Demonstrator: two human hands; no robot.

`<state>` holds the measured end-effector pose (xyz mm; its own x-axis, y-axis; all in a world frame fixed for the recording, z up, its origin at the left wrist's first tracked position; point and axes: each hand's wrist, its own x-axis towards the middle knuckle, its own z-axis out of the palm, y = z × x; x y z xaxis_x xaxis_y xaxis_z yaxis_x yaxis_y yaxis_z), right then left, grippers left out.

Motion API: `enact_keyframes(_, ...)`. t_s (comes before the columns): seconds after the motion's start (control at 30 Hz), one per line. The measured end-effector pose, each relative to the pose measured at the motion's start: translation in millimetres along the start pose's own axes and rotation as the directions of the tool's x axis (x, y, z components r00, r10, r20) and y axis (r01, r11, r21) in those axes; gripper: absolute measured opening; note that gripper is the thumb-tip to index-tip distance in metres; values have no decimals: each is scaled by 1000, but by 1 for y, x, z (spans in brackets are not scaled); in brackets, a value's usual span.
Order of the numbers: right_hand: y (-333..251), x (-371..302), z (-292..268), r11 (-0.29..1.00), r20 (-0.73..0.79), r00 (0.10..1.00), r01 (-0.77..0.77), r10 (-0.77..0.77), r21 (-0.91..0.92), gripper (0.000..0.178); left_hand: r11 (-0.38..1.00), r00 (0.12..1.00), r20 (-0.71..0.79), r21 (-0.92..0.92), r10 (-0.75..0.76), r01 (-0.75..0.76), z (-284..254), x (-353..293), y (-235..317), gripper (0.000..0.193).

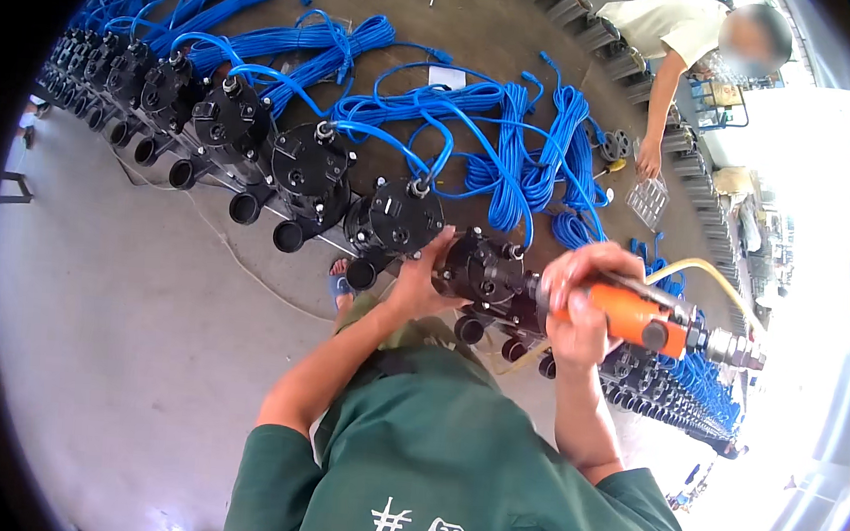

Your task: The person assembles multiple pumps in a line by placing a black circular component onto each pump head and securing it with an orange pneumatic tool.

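Note:
My right hand (583,300) is wrapped round an orange pneumatic screwdriver (631,317). The tool lies nearly level, its nose toward the top of a black pump (483,269); whether the bit touches a screw I cannot make out. A yellow air hose (702,266) curves near the tool's back end. My left hand (429,283) grips the side of that same pump, thumb and fingers spread round its body. Left of it stands another black pump (399,220) with a blue cable rising from its top.
A long row of black pumps (224,122) runs left and right along the bench. Coiled blue cables (519,164) lie behind them. Across the bench, a person's hand (649,160) holds a clear tray (648,201). Metal cylinders (689,165) line the far edge.

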<state>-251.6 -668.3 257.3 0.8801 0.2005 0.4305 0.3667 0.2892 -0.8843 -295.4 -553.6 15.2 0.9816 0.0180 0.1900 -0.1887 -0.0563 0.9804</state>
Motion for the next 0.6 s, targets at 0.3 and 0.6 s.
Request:
enact_keyframes(0.3,77,28,-2,938,-36,984,-179,176,-296,26,1000,998,49,2,-31,31,5,-6,-23,113)
enact_keyframes(0.6,72,28,0,908,-39,973,-227,228,-352,31,997,1000,9,-80,-8,8,10,-12,-29,112)
